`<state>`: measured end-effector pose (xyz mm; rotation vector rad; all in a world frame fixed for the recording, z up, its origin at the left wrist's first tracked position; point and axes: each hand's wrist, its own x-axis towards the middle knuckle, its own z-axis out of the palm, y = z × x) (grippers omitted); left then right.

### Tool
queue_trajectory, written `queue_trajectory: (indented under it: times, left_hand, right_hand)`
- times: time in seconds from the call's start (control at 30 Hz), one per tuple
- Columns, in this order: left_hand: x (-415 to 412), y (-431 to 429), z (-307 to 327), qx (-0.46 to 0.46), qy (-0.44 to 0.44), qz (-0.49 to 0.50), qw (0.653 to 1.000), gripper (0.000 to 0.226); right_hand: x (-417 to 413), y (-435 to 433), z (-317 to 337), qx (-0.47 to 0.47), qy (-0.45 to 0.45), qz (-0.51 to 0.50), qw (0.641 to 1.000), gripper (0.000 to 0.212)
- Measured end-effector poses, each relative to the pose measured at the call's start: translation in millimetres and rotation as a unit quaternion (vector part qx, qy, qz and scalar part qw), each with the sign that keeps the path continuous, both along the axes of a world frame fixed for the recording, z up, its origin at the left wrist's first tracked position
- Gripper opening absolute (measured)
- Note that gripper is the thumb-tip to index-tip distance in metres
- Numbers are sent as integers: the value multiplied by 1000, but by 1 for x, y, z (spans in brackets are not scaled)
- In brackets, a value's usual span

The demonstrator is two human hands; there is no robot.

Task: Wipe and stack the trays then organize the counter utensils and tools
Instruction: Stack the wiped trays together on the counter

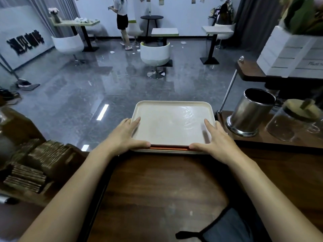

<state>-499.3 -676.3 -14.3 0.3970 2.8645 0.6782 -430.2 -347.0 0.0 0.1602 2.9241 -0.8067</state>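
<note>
tray stack point(172, 125), counter point(157, 182) far edge | likely stiff, light, wet-slick | left hand point(125, 136), right hand point(215, 137) flat-fingered at near corners | best held by side rims

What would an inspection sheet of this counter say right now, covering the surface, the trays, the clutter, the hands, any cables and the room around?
Surface: dark wooden counter, glossy.
Job's things: cream tray tops a stack at the counter's far edge; the edge of an orange tray shows beneath it.
Clutter: steel canister and glass jar on the right; dark cloth at the near edge; brown stacks on the left.
Grippers: left hand and right hand rest on the cream tray's near corners, fingers straight.
Cables: nothing seen.
Surroundings: grey floor with paper scraps, white chair, small tables, a person standing at the back.
</note>
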Motion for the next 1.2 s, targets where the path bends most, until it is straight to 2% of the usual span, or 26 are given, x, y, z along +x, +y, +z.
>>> queue_trajectory:
  times: [0.1, 0.27, 0.37, 0.43, 0.5, 0.6, 0.77, 1.0, 1.07, 1.2]
  left_hand:
    - [0, 0, 0, -55, 16, -10, 998, 153]
    - [12, 2, 8, -93, 20, -15, 995, 129]
    - [12, 5, 16, -98, 10, -8, 995, 128]
    - [4, 14, 17, -93, 44, -1, 995, 119]
    - [-8, 31, 13, -70, 91, -15, 993, 95]
    - [-19, 59, 6, -50, 87, -59, 993, 75]
    - [-24, 70, -10, -106, 53, -65, 991, 75]
    - [-25, 71, -11, -97, 31, -48, 994, 72]
    - [-25, 72, -9, -88, 26, -38, 995, 70]
    - [-19, 82, 0, -93, 26, -20, 995, 64]
  right_hand:
    - [-4, 4, -2, 22, -19, 9, 1000, 128]
    - [-6, 7, -2, 61, -44, 32, 997, 129]
    - [-10, 9, 6, 74, -69, 45, 994, 128]
    - [-19, 4, 8, 93, -31, 56, 994, 115]
    - [-36, -7, 3, 102, 15, 77, 992, 100]
    - [-62, -28, -12, 115, 28, 101, 988, 78]
    - [-66, -33, -32, 158, -3, 96, 983, 76]
    - [-65, -32, -34, 143, -2, 88, 986, 74]
    - [-64, -32, -32, 125, 24, 82, 988, 65]
    - [-48, -30, -22, 80, 97, 75, 989, 31]
